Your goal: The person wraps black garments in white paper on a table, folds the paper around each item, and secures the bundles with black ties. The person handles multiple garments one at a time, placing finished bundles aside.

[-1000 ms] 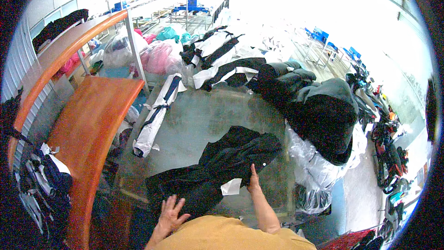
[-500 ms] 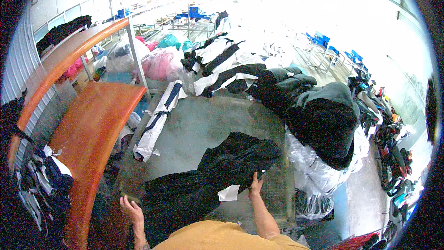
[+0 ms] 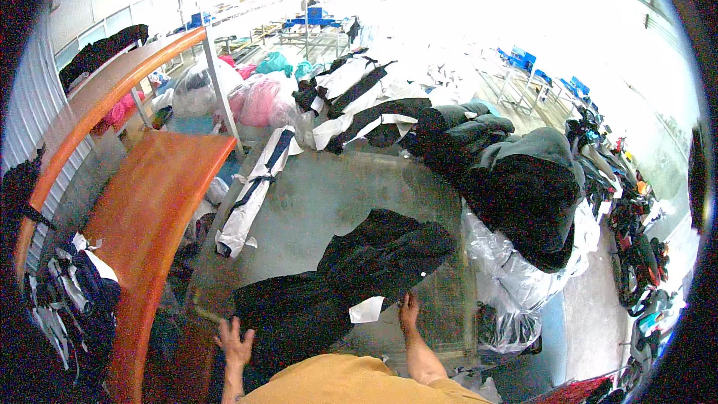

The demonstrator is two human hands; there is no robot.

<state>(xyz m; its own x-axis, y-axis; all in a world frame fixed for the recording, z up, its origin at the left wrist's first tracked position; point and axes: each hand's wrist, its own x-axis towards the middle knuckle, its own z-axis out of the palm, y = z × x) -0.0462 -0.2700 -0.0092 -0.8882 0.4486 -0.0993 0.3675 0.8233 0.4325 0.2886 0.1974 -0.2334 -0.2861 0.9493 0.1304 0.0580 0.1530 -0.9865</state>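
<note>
A crumpled black garment [image 3: 381, 254] lies spread diagonally over a grey, translucent-looking tabletop [image 3: 351, 179], with a white paper piece [image 3: 366, 310] at its lower edge. My left hand [image 3: 235, 344] is open, fingers spread, beside the garment's lower left end. At the lower right edge of the cloth, just right of the paper, is my right hand [image 3: 408, 318], fingers loosely extended and partly in shadow; I cannot make out whether they touch the fabric. A long white strip with dark fabric [image 3: 254, 194] lies along the table's left side.
An orange-brown board [image 3: 142, 202] under a railed frame stands left, with dark garments [image 3: 75, 299] beside it. Black rolled fabric [image 3: 523, 194] sits on plastic-wrapped bundles [image 3: 501, 284] to the right. Behind are bagged pink items [image 3: 258, 101], black-and-white bundles [image 3: 374, 120] and blue-topped tables [image 3: 314, 21].
My left hand has moved left off the garment, dipping and then rising slightly with fingers spread. My right hand has slid down along the cloth's edge. The garment has barely shifted.
</note>
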